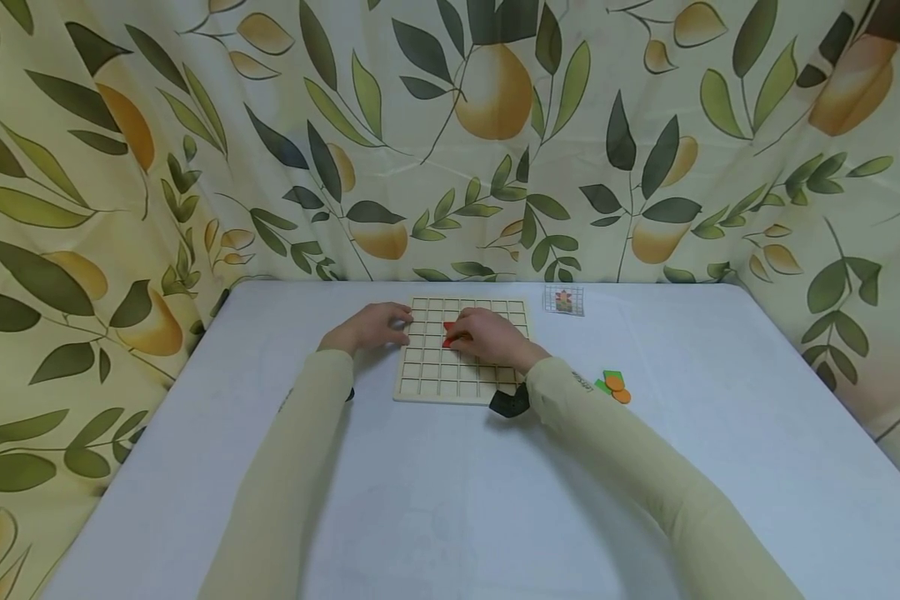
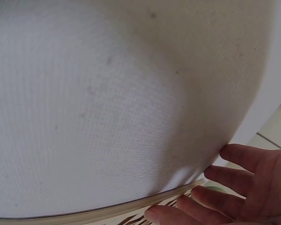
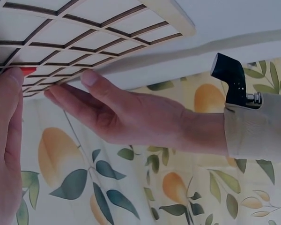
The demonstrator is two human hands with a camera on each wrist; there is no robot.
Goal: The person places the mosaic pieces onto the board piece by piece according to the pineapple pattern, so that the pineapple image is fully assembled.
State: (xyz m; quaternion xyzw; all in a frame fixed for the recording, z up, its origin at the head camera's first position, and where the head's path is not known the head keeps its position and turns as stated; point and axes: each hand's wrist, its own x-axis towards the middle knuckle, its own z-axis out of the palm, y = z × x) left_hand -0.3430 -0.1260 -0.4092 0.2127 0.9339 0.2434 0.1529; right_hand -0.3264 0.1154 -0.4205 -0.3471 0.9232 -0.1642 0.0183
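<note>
Tabletop's orange pieces [image 1: 617,387] show from head only.

1. The wooden grid board [image 3: 84,33] filled the upper left of the view.
2. The left hand [image 3: 126,115] lay against the board edge, fingers straight.
3. The right hand [image 3: 4,140] touched a red piece [image 3: 25,71] at the board.
4. A leaf-and-fruit curtain [image 3: 131,187] formed the background.

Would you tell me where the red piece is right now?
In the head view, the red piece lies on the grid board near its middle, under the right hand's fingertips.
</note>
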